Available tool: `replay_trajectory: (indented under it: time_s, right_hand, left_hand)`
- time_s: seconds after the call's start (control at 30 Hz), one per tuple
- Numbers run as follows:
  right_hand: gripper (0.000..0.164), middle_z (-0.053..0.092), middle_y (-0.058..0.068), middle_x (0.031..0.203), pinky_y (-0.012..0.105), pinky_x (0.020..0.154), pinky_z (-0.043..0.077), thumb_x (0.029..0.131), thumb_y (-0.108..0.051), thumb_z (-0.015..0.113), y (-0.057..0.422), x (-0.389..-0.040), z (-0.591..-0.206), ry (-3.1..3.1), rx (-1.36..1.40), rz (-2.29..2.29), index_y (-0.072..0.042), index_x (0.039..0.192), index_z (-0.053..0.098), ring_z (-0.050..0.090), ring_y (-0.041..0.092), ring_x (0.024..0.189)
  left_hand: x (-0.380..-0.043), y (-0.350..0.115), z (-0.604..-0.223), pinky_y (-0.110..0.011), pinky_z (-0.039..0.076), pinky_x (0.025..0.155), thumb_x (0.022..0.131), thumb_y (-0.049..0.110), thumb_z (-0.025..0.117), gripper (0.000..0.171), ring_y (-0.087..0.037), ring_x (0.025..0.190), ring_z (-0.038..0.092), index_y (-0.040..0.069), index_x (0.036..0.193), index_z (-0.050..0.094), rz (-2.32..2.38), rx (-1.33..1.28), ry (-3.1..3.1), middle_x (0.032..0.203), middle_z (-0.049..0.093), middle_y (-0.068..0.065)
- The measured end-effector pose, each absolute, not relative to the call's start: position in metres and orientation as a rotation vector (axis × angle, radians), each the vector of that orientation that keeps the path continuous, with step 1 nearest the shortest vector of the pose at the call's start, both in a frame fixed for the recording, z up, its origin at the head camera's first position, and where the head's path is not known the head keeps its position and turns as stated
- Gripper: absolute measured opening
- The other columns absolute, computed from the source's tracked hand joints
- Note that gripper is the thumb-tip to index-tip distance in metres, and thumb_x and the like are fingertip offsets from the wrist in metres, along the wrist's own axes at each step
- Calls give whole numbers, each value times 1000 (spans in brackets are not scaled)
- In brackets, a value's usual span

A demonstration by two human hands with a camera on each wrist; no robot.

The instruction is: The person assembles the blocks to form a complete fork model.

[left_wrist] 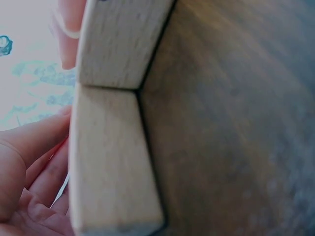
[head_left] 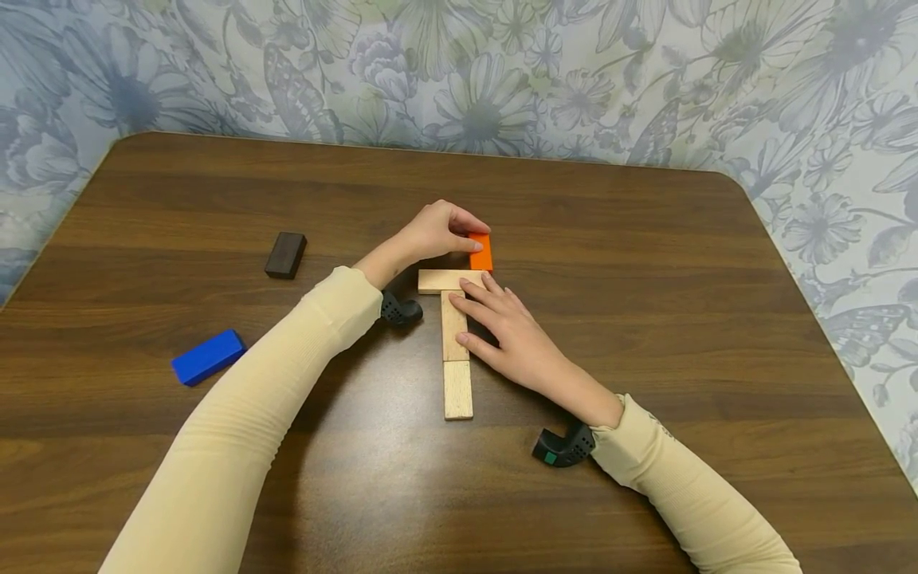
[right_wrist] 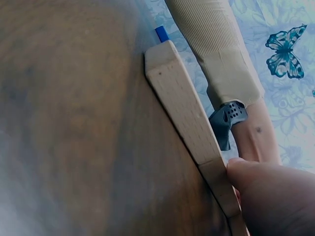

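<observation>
My left hand (head_left: 433,229) pinches an orange block (head_left: 482,255) between thumb and fingers, at the far right end of a crosswise natural wood block (head_left: 439,281). From that crosswise block, two more wood blocks, the upper one (head_left: 452,335) and the lower one (head_left: 458,391), run end to end toward me, making a T shape. My right hand (head_left: 519,339) rests with spread fingers on the crosswise block and the upper block. Close up in the left wrist view, a wood block (left_wrist: 115,157) partly hides the left fingers. In the right wrist view the thumb (right_wrist: 270,187) touches a block's edge.
A dark brown block (head_left: 285,255) lies at the left, beyond the left forearm. Nearer, a blue block (head_left: 208,357) sits beside the left sleeve. The brown table (head_left: 610,215) ends at a flower-patterned wall. Black camera mounts hang under both wrists.
</observation>
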State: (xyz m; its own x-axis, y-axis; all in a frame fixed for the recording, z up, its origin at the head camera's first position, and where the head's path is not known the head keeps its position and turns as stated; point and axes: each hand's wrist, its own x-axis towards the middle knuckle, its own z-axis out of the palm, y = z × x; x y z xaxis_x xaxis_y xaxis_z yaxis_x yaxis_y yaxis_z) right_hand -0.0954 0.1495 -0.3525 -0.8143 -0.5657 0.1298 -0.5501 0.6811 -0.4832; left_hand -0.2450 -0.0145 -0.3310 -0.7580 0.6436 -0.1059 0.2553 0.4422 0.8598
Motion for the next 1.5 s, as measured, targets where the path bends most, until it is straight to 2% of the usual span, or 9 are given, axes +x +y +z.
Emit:
replay_trajectory:
  time_s: [0.23,0.67,0.93,1.23,1.5]
  right_hand:
    - [53,30,1,149,55,107,7,94,-41,54,153,-101,-352,2869,-979,-768,-18,141,45,7,26,140]
    - [54,27,1,150,55,107,5,94,-46,51,155,-106,-351,2840,-1008,-708,-18,140,45,6,23,140]
    - [54,26,0,151,55,107,7,94,-45,51,154,-106,-350,2842,-998,-704,-17,140,45,6,22,140]
    - [55,26,0,151,56,106,8,95,-48,49,151,-106,-351,2840,-1003,-706,-19,141,44,5,22,140]
    - [55,27,1,150,55,107,6,94,-48,49,152,-105,-349,2846,-987,-694,-20,141,44,2,24,140]
  left_hand:
    - [-245,-14,-331,-29,45,89,87,8,68,33,-20,105,58,1,119,64,1249,766,2275,116,63,-11]
    - [-242,-10,-336,-29,41,93,88,14,68,32,-18,110,55,6,119,66,1224,752,2346,115,64,-6]
    - [-241,-11,-336,-30,41,94,88,11,67,32,-19,110,55,4,119,65,1218,776,2356,117,63,-7]
    - [-234,-37,-333,-35,43,92,91,13,63,36,-22,109,56,3,126,59,1264,770,2383,123,59,-10]
    - [-224,-64,-333,-34,49,81,93,11,60,35,-23,93,63,0,126,58,1239,734,2376,106,66,-13]
